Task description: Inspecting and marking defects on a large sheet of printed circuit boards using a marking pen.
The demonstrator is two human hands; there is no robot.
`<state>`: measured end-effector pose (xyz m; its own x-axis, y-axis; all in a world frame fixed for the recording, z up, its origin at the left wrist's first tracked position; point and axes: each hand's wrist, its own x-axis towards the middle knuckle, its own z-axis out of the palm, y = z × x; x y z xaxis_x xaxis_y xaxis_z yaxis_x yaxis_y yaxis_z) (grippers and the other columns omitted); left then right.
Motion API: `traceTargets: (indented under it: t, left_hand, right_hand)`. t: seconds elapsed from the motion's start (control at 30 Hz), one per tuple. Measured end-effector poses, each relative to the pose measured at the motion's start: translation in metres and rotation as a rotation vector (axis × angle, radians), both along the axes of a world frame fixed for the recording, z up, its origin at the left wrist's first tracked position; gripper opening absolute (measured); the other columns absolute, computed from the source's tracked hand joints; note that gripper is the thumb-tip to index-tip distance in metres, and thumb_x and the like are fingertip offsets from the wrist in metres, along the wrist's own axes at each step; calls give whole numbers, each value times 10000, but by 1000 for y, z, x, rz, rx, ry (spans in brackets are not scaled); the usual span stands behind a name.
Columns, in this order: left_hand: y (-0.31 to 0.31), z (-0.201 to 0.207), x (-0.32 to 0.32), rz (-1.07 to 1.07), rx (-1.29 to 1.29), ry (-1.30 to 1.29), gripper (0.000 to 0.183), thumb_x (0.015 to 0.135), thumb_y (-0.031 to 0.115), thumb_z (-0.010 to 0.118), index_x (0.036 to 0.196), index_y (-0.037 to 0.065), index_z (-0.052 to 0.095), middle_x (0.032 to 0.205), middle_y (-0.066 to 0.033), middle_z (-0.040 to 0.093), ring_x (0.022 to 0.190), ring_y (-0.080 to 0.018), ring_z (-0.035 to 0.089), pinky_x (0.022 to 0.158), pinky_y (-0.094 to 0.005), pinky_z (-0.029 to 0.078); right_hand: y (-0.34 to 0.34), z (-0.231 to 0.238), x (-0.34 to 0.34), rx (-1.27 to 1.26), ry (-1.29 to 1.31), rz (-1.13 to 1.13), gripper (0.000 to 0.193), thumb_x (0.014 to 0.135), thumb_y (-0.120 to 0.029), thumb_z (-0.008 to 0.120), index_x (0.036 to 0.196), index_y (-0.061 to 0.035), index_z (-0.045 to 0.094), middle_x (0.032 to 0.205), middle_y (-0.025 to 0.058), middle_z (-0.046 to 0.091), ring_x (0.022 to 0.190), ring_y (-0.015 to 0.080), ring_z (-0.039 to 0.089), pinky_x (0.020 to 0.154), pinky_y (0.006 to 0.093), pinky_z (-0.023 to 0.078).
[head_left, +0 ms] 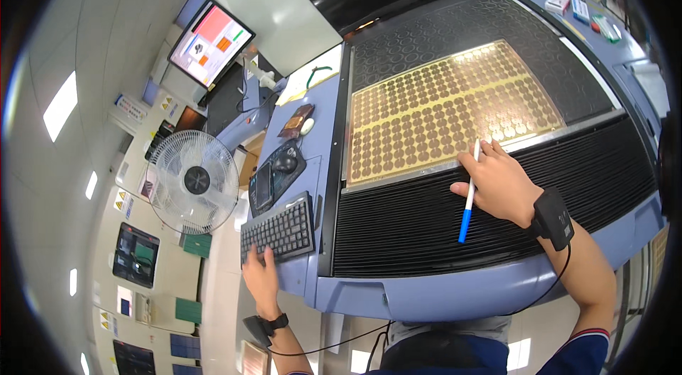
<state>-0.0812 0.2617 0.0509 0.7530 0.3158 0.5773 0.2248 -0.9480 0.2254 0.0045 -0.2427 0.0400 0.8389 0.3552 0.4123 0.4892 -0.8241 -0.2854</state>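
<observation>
My right hand holds a white pen with a blue end pointing toward me. Its fingertips rest at the near edge of a large gold-coloured circuit panel, which carries rows of round copper-brown shapes and lies on the machine's black bed. Over at the left, my left hand has its fingers apart at the near edge of a black keyboard, thumb and fingertips on or just above the keys. Each wrist wears a black strapped device with a cable.
Black ribbed bellows span the machine's front. Beyond the keyboard lie a mouse, a phone-like dark device and a brown packet. A fan and a monitor stand left. Small boxes sit at the far right.
</observation>
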Motion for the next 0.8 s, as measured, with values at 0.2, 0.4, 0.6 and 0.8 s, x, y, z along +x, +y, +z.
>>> traceTargets:
  t: [0.2, 0.4, 0.6, 0.8]
  left_hand:
    - [-38, 12, 11, -186, -371, -185, 252, 1006, 173, 598, 1102, -41, 692, 901, -113, 748, 789, -168, 677, 783, -315, 524]
    - [-181, 26, 54, -853, -732, 196, 242, 977, 121, 648, 1165, -30, 669, 982, -136, 765, 905, -143, 708, 819, -259, 524]
    - [-259, 19, 97, -1173, -679, 234, 204, 940, 60, 679, 1124, -26, 666, 1008, -126, 756, 938, -184, 732, 837, -293, 563]
    - [-251, 0, 100, -1261, -695, 221, 165, 901, 30, 705, 1060, -11, 685, 995, -114, 750, 913, -186, 736, 837, -303, 580]
  right_hand:
    - [-4, -4, 1, -24, 96, -16, 497, 965, -411, 634, 1102, 64, 581, 1125, 396, 626, 1263, 556, 510, 1124, 556, 379]
    - [2, 10, -13, 142, 135, 44, 361, 973, -269, 643, 1196, 9, 582, 918, 220, 688, 1027, 414, 656, 937, 506, 513]
    - [19, 22, -24, 286, 21, 332, 352, 924, -210, 689, 1227, -58, 593, 771, 167, 655, 733, 357, 678, 651, 446, 548]
    - [20, 18, -25, 240, 62, 358, 466, 881, -156, 728, 1314, -78, 575, 786, 160, 659, 717, 351, 673, 639, 427, 555]
